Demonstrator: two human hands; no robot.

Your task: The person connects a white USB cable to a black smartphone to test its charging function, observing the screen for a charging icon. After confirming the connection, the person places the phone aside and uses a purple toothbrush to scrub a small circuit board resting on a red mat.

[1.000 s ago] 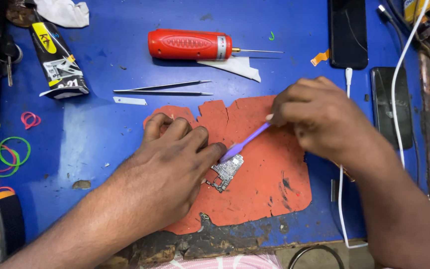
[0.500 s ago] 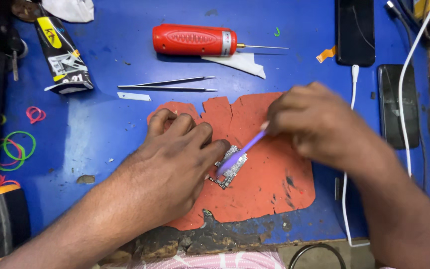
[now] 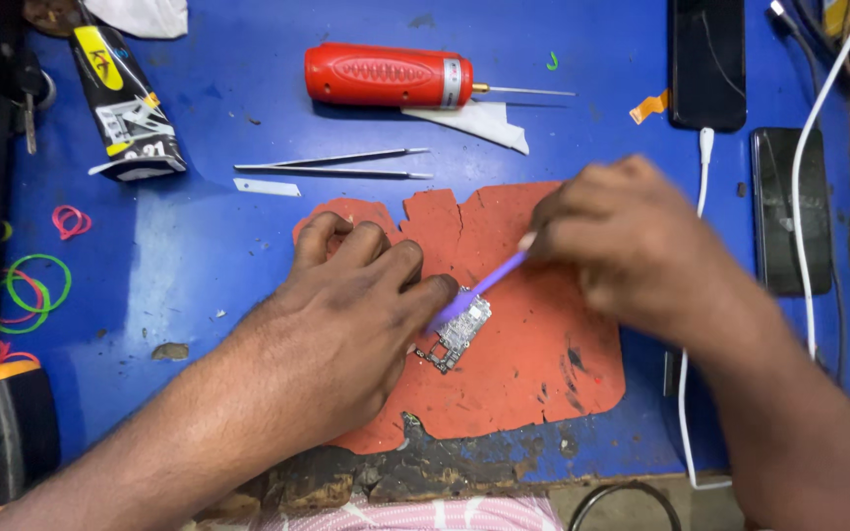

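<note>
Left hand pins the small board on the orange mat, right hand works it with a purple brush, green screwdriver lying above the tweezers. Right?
Not quite: the screwdriver is red, not green, as the head view shows. The rest holds: left hand pins the board on the orange mat, right hand works it with the purple brush, screwdriver above the tweezers.
</note>
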